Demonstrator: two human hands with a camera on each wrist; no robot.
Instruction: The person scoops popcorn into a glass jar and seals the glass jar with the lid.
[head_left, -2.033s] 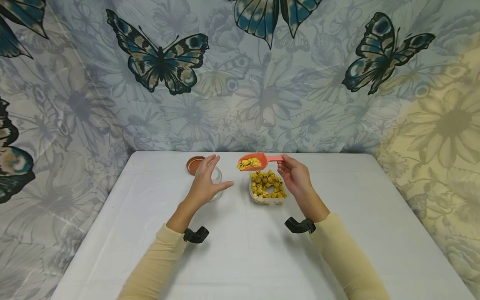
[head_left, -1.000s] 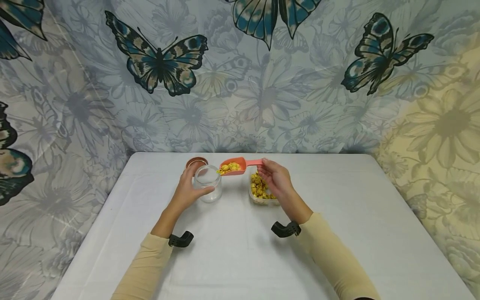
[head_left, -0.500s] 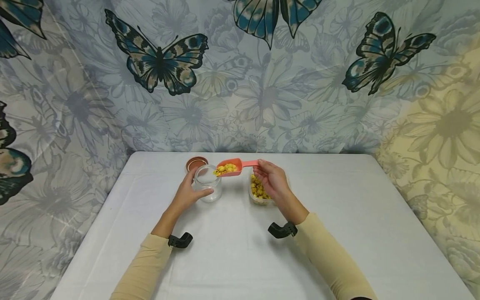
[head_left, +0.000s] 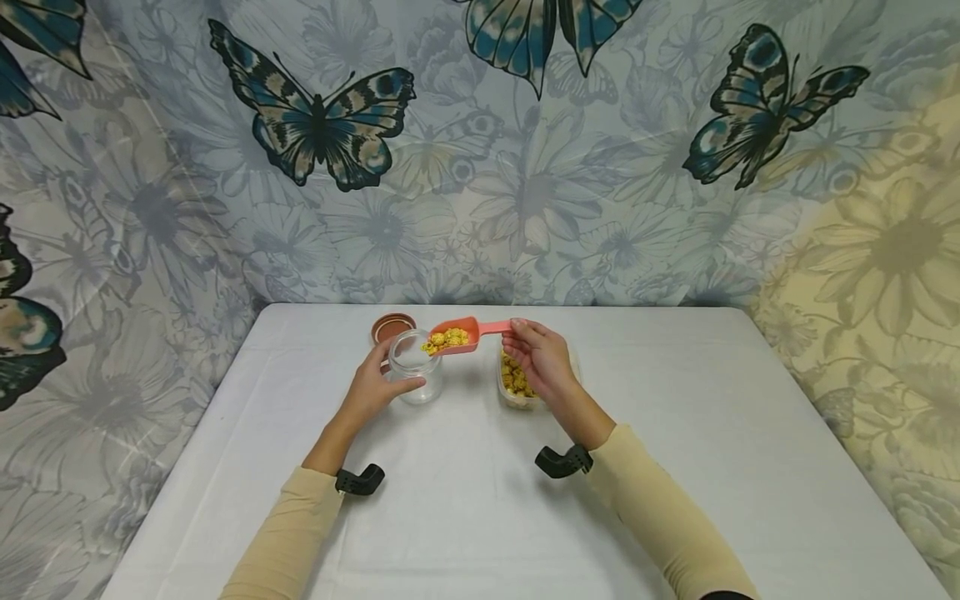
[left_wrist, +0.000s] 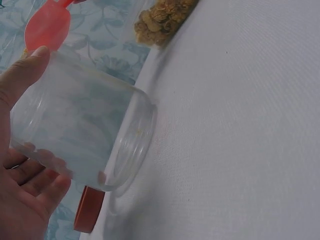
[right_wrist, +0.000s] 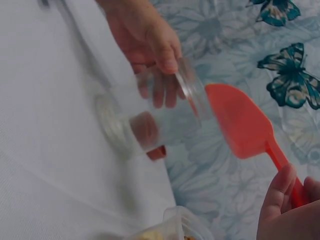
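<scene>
A clear jar (head_left: 422,385) stands upright on the table, its inside bare in the left wrist view. My left hand (head_left: 369,390) grips it from the left, thumb on the near side and fingers behind the glass. My right hand (head_left: 546,360) pinches the handle of a coral scoop (head_left: 468,332). Yellow coated popcorn (head_left: 447,338) fills the scoop, whose front lip overlaps the jar's mouth in the head view. In the right wrist view the scoop (right_wrist: 237,122) shows its underside, close to the jar's rim.
Partly hidden by my right hand, a clear tub (head_left: 517,402) of the same popcorn stands right of the jar. A brown lid (head_left: 392,324) lies behind the jar. White cloth (head_left: 465,517) covers the table, with a butterfly-printed curtain (head_left: 525,208) behind.
My left hand came down from above the jar and took hold of it. My right hand carried the loaded scoop left from over the tub to the jar's mouth, moving only slightly lately.
</scene>
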